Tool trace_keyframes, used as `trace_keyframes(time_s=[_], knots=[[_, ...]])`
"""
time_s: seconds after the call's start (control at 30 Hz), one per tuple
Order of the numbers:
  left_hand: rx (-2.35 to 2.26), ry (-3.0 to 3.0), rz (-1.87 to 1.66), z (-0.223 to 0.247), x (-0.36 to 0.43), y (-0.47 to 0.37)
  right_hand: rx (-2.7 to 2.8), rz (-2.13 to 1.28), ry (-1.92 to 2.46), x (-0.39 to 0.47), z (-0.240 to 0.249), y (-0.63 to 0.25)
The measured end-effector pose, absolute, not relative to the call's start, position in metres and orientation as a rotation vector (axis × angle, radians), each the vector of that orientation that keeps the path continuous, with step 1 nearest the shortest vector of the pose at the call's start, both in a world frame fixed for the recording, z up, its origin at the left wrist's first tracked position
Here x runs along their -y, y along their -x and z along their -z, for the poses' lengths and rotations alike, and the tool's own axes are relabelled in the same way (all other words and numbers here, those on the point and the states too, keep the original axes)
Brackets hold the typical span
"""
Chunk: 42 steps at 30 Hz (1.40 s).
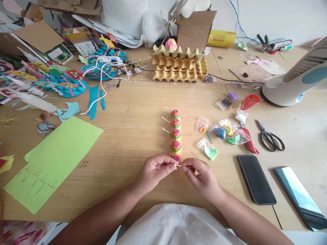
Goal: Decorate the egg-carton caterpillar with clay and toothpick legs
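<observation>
Between my two hands is a thin toothpick (178, 165) with a small pale green blob at its left end. My left hand (154, 173) pinches the blob end, thumb and forefinger together. My right hand (200, 174) pinches the other end. Just beyond my fingers runs a row of joined caterpillar segments (176, 133), red on top with green and yellow below and small clay decorations. Pale-tipped toothpicks (166, 130) stick out from the sides of the farther segments. My fingers partly cover the nearest segment. Several loose toothpicks (196, 156) lie beyond my right hand.
Bags of coloured clay (219, 132), scissors (271, 136) and two phones (257, 179) lie on the right, near a white fan (277, 86). Green paper (63, 149) covers part of the left side. Egg cartons (176, 63) stand at the back, with crafts heaped back left.
</observation>
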<state>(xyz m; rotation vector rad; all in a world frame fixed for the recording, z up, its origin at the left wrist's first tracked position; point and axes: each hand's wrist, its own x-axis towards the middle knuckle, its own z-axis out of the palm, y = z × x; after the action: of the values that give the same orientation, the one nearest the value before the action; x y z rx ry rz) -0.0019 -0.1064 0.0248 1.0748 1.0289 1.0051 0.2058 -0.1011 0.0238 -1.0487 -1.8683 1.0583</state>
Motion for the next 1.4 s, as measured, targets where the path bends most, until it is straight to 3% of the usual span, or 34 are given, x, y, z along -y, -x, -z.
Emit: trace_keyframes(time_s=[0.6,1.0,1.4], knots=[[-1.103,-1.786,-1.221,-0.032,0.105,0.003,1.908,-1.116,1.054,0.102,-0.025,-0.205],[-1.137,-1.462,-1.145,-0.027,0.105,0.006,1.770,-1.277,1.138,0.101,-0.029,-0.206],[-1.119,-1.663,-1.174,-0.025,0.104,0.006,1.814,-1.265,1.104,0.102,-0.028,-0.205]])
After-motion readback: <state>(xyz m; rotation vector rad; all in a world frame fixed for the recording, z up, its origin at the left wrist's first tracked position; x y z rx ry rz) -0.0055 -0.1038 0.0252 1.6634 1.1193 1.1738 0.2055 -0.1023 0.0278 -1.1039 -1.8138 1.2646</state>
